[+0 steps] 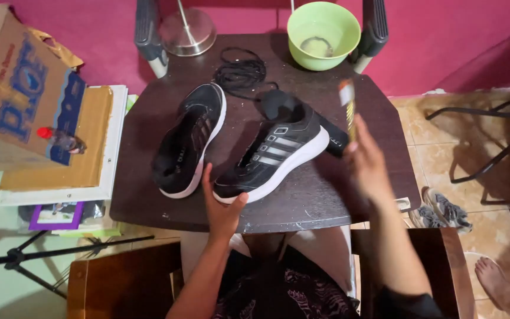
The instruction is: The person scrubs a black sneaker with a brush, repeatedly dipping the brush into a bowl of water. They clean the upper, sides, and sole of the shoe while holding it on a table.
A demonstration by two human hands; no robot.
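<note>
Cardboard box (13, 88) sat far left, beside dark desk (326, 201). Left shoe (189, 139) lay on desk, untouched. Left hand (222, 207) gripped toe of right shoe (275, 155), mid-desk. Black laces (240, 72) and green bowl (323, 34) lay behind. Right hand (367, 162) was raised, blurred, clasped round small brush (347, 106) above desk's right side.
</note>
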